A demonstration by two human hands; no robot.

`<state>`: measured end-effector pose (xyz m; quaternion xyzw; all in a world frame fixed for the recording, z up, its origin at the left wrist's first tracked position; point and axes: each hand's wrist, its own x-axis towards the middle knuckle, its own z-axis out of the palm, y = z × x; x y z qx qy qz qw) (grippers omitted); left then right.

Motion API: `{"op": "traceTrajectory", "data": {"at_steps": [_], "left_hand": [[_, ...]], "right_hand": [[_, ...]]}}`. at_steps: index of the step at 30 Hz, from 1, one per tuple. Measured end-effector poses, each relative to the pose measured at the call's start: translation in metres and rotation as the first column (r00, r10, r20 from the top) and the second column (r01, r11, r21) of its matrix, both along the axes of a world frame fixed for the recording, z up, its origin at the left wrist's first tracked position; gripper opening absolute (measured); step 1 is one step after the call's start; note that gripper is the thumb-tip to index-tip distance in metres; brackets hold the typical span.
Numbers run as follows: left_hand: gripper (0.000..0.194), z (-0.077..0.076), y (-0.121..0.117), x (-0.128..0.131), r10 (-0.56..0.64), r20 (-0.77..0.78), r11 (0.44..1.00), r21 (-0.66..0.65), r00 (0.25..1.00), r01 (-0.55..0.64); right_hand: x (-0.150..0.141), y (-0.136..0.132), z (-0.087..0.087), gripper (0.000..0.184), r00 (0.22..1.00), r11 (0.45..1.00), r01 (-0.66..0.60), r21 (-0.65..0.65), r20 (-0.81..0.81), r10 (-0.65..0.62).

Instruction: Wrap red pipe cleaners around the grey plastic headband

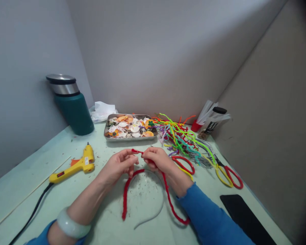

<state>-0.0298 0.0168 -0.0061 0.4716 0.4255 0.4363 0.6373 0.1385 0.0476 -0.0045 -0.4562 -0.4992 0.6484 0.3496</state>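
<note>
My right hand pinches a fuzzy red pipe cleaner, whose long tail hangs below the wrist and curves onto the table. Its short bent end reaches across to my left hand, where the curled fingers hold it at the tip. Under both hands lies a curved grey wire; fuzzy red covering runs along its left part, while the rest is bare. How my left fingertips grip is partly hidden.
A yellow glue gun and thin stick lie left, before a teal bottle. Behind are a metal tray of shells and colourful pipe cleaners. Scissors, a black flat object and a black-lidded jar stand right.
</note>
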Motion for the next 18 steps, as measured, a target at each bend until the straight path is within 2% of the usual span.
{"op": "traceTrajectory", "data": {"at_steps": [3,7,9,12,14,16,17,18], "left_hand": [[0.035,-0.003,0.001,0.002,0.038,-0.139,0.997,0.078,0.99,-0.028],[0.028,-0.001,0.002,0.005,0.107,-0.251,0.985,0.156,0.962,-0.069],[0.021,0.0,0.001,0.005,0.186,-0.332,0.959,0.267,0.925,-0.097],[0.018,-0.002,0.001,0.003,0.326,-0.448,0.881,0.464,0.832,-0.095],[0.019,-0.005,0.001,0.002,0.367,-0.48,0.848,0.526,0.797,-0.074],[0.018,-0.007,0.001,0.002,0.374,-0.475,0.859,0.502,0.797,-0.104],[0.018,-0.008,0.001,0.003,0.367,-0.459,0.878,0.457,0.809,-0.14],[0.019,-0.008,0.002,0.004,0.353,-0.435,0.903,0.39,0.829,-0.18]], "right_hand": [[0.001,-0.003,0.006,0.015,0.984,0.982,-0.137,-0.129,-0.13,0.12],[-0.001,-0.007,0.009,0.015,0.969,0.965,-0.204,-0.167,-0.175,0.174],[-0.002,-0.009,0.009,0.015,0.964,0.96,-0.221,-0.171,-0.185,0.189],[-0.005,-0.009,0.007,0.013,0.973,0.97,-0.198,-0.141,-0.148,0.177],[-0.008,-0.01,0.004,0.012,0.988,0.986,-0.151,-0.074,-0.042,0.148],[-0.011,-0.012,0.0,0.013,0.987,0.99,-0.094,0.102,0.141,0.079],[-0.012,-0.014,-0.001,0.013,0.969,0.968,-0.08,0.237,0.245,0.02],[-0.014,-0.016,-0.003,0.014,0.938,0.917,-0.087,0.389,0.342,-0.056]]}}
